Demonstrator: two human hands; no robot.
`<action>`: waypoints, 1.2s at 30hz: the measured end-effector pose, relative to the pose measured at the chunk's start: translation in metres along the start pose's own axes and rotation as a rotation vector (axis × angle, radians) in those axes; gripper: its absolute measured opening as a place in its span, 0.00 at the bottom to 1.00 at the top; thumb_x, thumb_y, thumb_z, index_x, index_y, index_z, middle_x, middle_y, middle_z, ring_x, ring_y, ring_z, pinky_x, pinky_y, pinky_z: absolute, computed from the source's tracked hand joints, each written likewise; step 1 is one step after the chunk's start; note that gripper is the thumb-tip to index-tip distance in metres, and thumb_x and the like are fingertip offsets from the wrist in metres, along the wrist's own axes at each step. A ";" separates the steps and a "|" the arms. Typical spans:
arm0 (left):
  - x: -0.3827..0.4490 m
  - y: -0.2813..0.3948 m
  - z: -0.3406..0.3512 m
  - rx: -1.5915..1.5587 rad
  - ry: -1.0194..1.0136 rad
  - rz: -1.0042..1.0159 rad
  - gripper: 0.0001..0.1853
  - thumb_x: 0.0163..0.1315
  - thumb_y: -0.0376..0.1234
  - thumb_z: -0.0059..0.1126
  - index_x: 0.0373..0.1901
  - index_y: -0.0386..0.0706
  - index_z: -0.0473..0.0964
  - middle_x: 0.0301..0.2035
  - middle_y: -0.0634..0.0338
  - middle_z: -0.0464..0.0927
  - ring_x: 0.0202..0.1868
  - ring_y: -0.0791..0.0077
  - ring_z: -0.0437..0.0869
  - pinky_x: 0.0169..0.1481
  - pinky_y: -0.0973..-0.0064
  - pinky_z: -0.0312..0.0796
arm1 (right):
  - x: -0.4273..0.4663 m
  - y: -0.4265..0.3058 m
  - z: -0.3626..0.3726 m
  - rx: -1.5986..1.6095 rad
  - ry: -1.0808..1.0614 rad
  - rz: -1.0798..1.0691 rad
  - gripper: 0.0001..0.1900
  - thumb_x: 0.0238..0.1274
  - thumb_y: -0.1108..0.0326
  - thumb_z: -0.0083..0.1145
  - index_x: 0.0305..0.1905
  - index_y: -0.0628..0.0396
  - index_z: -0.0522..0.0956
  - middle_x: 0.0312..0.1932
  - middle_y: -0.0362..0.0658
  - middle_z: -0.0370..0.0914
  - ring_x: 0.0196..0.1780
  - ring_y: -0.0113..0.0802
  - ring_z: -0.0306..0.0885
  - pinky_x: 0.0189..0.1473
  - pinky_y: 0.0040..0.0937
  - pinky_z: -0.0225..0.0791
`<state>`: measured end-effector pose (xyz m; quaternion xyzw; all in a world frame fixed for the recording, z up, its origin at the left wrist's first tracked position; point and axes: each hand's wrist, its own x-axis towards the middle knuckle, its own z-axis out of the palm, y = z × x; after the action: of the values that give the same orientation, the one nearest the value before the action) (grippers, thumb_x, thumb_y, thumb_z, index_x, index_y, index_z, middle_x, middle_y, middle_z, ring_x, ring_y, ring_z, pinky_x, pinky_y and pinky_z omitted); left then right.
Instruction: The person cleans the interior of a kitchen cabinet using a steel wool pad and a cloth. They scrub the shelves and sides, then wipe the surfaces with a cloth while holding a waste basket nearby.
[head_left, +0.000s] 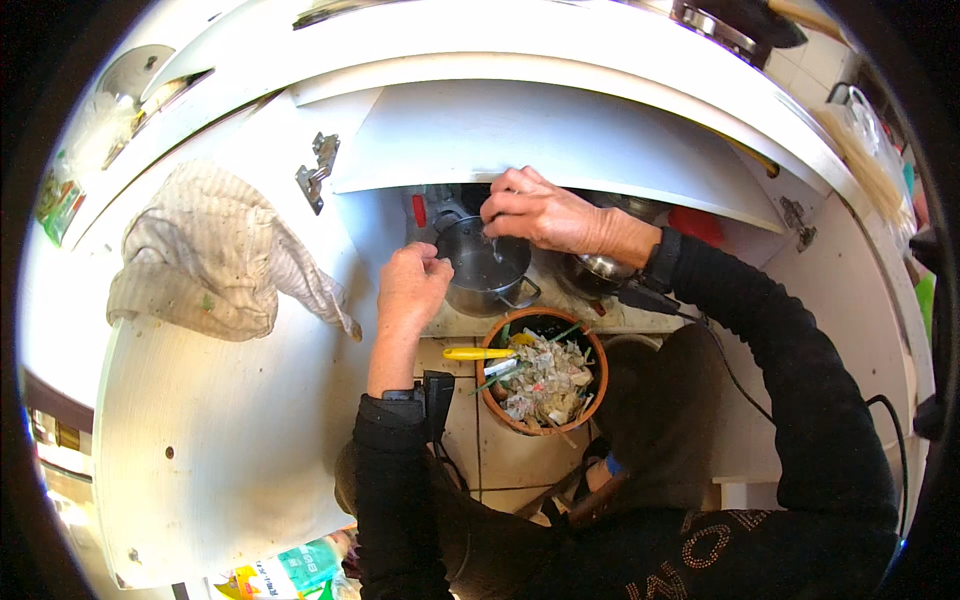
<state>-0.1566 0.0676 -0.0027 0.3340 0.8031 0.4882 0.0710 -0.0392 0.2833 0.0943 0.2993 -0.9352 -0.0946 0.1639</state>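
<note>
A metal pot (480, 262) with a looped side handle stands in the open cabinet. Above its far right rim is my right hand (536, 214), fingers curled and pinched together, with a small clear, shiny bit hanging below them over the pot. My left hand (412, 281) is at the pot's left rim, thumb and fingertips drawn together; whether anything is between them cannot be told. Below the pot, a brown-rimmed bin (604, 375) on the tiled floor holds scraps and shredded matter, with a yellow-handled tool (469, 353) lying across its left rim.
A striped cloth (202, 255) hangs over the open cabinet door (217, 450) at left. Another metal pot (596, 274) sits right of the first, beneath my right wrist. A red object (696, 225) is farther right. The white cabinet panel (555, 142) overhangs the pots. A cable runs beside my right arm.
</note>
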 end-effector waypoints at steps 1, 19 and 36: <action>0.000 -0.001 -0.002 0.009 0.001 -0.011 0.19 0.62 0.30 0.61 0.52 0.25 0.77 0.40 0.44 0.85 0.30 0.66 0.89 0.35 0.73 0.80 | 0.005 0.003 0.000 0.028 0.175 0.040 0.13 0.59 0.69 0.63 0.49 0.51 0.83 0.49 0.40 0.78 0.56 0.41 0.73 0.58 0.41 0.67; 0.008 0.001 -0.011 0.143 -0.037 -0.192 0.19 0.58 0.40 0.64 0.48 0.38 0.83 0.41 0.47 0.86 0.45 0.52 0.88 0.52 0.60 0.77 | 0.071 0.009 -0.013 -0.110 0.147 -0.052 0.10 0.57 0.63 0.66 0.43 0.50 0.80 0.46 0.40 0.72 0.54 0.39 0.69 0.52 0.41 0.64; 0.002 0.003 -0.019 0.327 -0.025 -0.227 0.22 0.61 0.42 0.63 0.53 0.41 0.82 0.50 0.46 0.84 0.54 0.49 0.84 0.59 0.56 0.75 | 0.005 0.040 -0.001 -0.002 0.146 0.224 0.13 0.56 0.64 0.67 0.46 0.46 0.78 0.47 0.40 0.73 0.52 0.45 0.72 0.55 0.46 0.70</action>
<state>-0.1653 0.0551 0.0099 0.2544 0.9032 0.3361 0.0804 -0.0643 0.3124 0.1073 0.1988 -0.9483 -0.0547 0.2414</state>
